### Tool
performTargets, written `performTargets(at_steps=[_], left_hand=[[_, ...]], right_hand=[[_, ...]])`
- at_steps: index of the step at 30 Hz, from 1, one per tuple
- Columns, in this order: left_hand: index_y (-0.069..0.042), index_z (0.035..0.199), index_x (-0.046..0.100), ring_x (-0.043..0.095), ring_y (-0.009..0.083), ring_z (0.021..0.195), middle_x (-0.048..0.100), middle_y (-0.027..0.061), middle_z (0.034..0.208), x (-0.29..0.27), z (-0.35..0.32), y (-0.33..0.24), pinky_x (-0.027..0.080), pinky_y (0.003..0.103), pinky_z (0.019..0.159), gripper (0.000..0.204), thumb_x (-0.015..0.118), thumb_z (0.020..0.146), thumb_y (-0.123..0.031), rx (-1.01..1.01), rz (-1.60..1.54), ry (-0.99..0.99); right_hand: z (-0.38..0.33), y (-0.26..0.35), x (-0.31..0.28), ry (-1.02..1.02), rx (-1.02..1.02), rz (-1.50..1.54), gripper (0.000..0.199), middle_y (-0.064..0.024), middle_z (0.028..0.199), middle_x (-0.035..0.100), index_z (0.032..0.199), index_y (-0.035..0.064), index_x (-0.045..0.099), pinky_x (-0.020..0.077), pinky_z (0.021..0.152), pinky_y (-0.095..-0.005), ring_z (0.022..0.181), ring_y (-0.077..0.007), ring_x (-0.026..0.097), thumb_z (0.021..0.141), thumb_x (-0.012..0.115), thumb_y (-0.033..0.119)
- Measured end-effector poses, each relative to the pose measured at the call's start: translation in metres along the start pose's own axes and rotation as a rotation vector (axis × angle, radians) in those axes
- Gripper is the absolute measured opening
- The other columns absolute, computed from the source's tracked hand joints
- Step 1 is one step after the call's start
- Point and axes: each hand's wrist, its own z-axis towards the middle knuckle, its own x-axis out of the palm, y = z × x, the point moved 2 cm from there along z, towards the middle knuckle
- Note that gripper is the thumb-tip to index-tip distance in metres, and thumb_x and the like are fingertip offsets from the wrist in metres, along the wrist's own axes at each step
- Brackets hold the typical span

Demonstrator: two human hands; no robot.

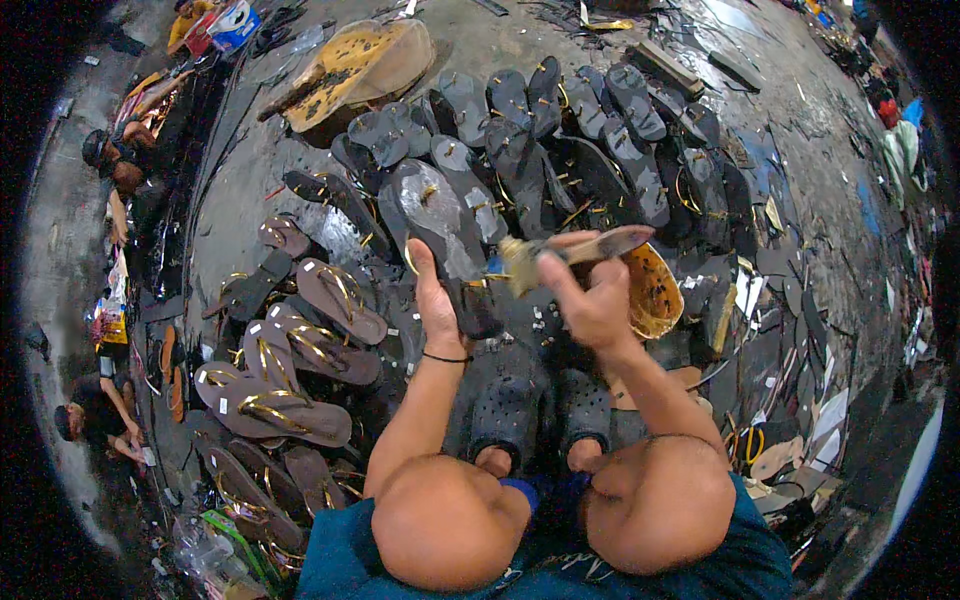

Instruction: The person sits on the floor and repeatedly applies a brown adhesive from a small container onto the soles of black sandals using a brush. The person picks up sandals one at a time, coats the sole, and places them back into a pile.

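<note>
My left hand (437, 305) grips a dark sandal sole (437, 215) by its left edge, with the thumb up along the side. Its upturned face has a shiny wet-looking patch and small strap ends poking through. In my right hand (597, 305) is a brush (612, 244) with a wooden handle. The brush's thick, yellowish bristle end points left, close to the sole's right edge; I cannot tell if they touch. Partly behind my right hand stands a yellow, stained bowl (655, 290) with dark specks inside.
Rows of dark soles (630, 100) lie beyond my hands. Brown sandals with gold straps (285, 410) are piled at the left. A large stained yellow scoop-like container (365, 70) stands at the far left. Scraps litter the right side. People (130, 150) sit at the left edge.
</note>
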Motion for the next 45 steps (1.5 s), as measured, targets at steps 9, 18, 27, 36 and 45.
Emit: performTargets(at_steps=[9,18,27,36,45], left_hand=[[-0.007,0.130,0.050,0.062,0.0222,0.098,0.061,0.0068,0.116,-0.029,0.013,0.030,0.053,0.038,0.082,0.068,0.051,0.091,-0.062,-0.028,0.152,0.015],[-0.005,0.115,0.059,0.063,0.0226,0.098,0.064,0.0100,0.110,-0.091,0.102,-0.046,0.051,0.038,0.086,0.053,0.054,0.093,-0.053,0.177,0.303,-0.174],[0.010,0.132,0.043,0.058,0.0379,0.109,0.062,0.0240,0.115,-0.215,0.058,-0.046,0.039,0.041,0.104,0.066,0.072,0.083,-0.024,0.950,1.941,-0.729],[0.003,0.127,0.053,0.056,0.0114,0.081,0.062,0.0072,0.104,-0.152,-0.063,-0.087,0.047,0.028,0.074,0.037,0.058,0.093,-0.011,0.411,1.078,-0.269],[-0.009,0.145,0.039,0.008,0.0349,0.148,0.017,0.0211,0.157,-0.121,-0.055,0.076,0.004,0.055,0.116,0.075,0.062,0.087,-0.049,0.153,1.729,0.539]], right_hand=[[-0.027,-0.013,0.045,0.362,-0.044,0.040,0.019,-0.0075,0.096,0.067,0.100,-0.0001,0.064,0.0506,0.080,-0.0303,0.088,-0.0142,0.063,0.087,0.069,0.013],[-0.030,-0.051,-0.009,0.082,0.121,-0.100,0.029,-0.0078,0.094,0.068,0.106,0.0012,0.063,0.0515,0.082,-0.0335,0.087,-0.0190,0.065,0.085,0.072,0.019],[0.002,-0.080,-0.147,-0.255,0.008,-0.866,0.033,-0.0212,0.089,0.068,0.098,0.0023,0.068,0.0520,0.076,-0.0410,0.085,-0.0365,0.067,0.086,0.069,0.033],[-0.037,-0.044,-0.180,-0.007,0.289,-1.115,0.033,-0.0238,0.083,0.066,0.096,0.0007,0.062,0.0510,0.071,-0.0461,0.079,-0.0415,0.065,0.082,0.069,0.030],[-0.064,-0.029,-0.176,0.494,0.560,-0.865,0.035,-0.0179,0.091,0.069,0.102,0.0028,0.066,0.0526,0.078,-0.0399,0.083,-0.0294,0.068,0.081,0.072,0.030]])
